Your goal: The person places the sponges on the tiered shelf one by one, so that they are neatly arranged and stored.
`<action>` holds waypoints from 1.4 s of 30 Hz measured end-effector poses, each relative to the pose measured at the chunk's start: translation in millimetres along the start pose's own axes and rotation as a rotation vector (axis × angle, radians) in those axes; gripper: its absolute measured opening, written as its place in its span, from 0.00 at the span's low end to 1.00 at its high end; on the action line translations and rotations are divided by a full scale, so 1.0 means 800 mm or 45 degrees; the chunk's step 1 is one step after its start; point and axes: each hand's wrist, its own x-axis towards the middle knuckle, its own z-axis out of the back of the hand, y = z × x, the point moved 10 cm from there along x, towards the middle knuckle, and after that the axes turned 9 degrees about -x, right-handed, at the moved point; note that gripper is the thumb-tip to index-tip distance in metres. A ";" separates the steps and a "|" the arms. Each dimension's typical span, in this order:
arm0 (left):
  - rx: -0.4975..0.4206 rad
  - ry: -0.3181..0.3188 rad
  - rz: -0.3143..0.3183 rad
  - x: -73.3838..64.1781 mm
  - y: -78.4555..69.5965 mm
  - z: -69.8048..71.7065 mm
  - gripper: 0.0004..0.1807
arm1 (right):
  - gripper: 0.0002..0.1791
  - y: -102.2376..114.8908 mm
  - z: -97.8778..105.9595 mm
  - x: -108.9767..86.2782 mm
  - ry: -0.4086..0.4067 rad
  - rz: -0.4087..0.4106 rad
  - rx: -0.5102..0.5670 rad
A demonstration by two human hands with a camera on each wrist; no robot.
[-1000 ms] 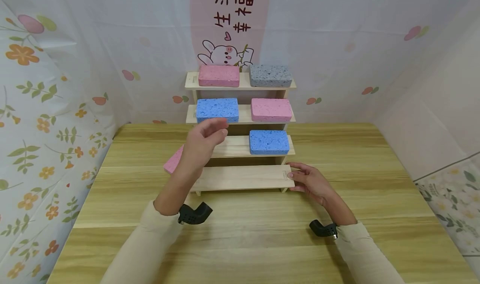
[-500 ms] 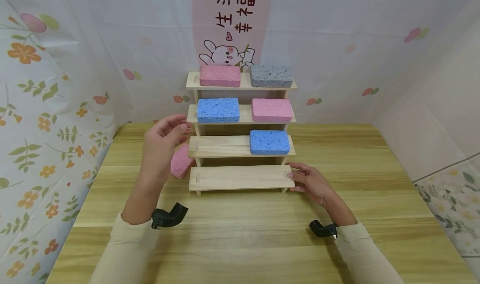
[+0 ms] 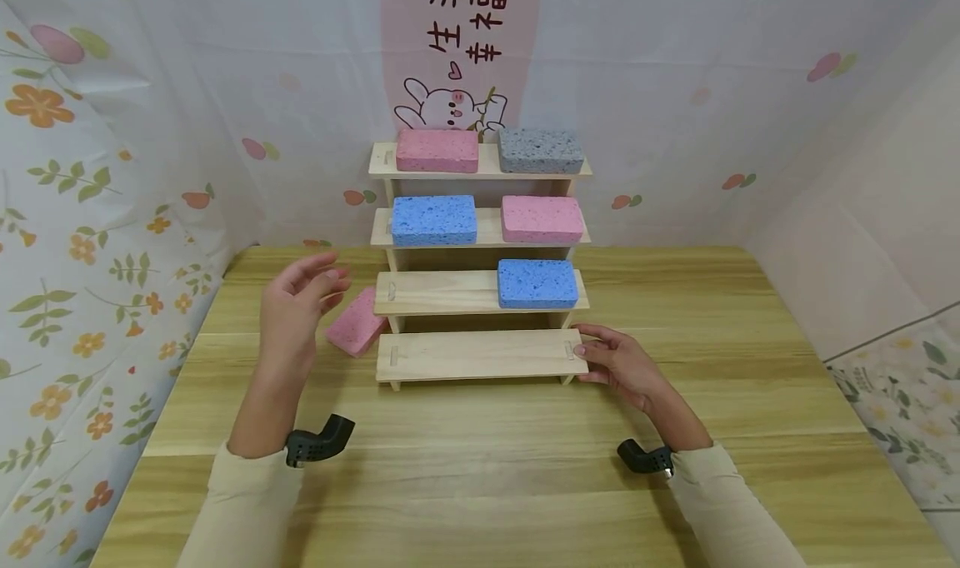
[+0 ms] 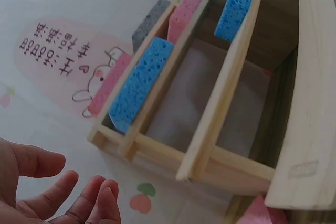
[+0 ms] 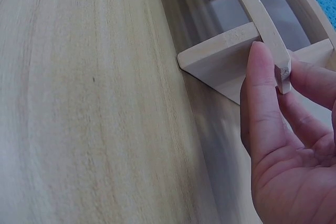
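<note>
A wooden stepped display shelf (image 3: 480, 356) with several tiers stands on the table. My right hand (image 3: 618, 364) pinches the right end of its lowest board, thumb and fingers on either side of the board's end (image 5: 283, 74). My left hand (image 3: 296, 306) hovers left of the shelf, fingers loosely bent and nothing between them. Just right of it, a pink sponge (image 3: 357, 322) lies askew on the table, close against the shelf's left side. On the third tier from the top, a blue sponge (image 3: 537, 284) sits at the right, with bare board to its left.
Higher up rest a blue sponge (image 3: 434, 221) and a pink sponge (image 3: 542, 219); the top tier carries a pink sponge (image 3: 437, 151) and a grey sponge (image 3: 540, 151). Behind the table (image 3: 480, 485) hangs a printed white cloth (image 3: 637, 93).
My left hand has moved left, from in front of the shelf's upper tiers to beside the shelf, uncovering the pink sponge on the table. The right hand keeps its grip on the lowest board.
</note>
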 end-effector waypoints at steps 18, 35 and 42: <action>0.281 -0.175 0.293 0.019 0.084 0.077 0.19 | 0.35 0.002 0.000 -0.002 0.000 0.004 -0.005; 0.343 -0.208 0.433 0.026 0.132 0.102 0.26 | 0.35 0.001 -0.002 -0.001 0.019 0.020 0.014; 0.407 -0.222 0.467 0.028 0.147 0.102 0.25 | 0.35 0.000 0.001 -0.001 0.011 0.020 0.024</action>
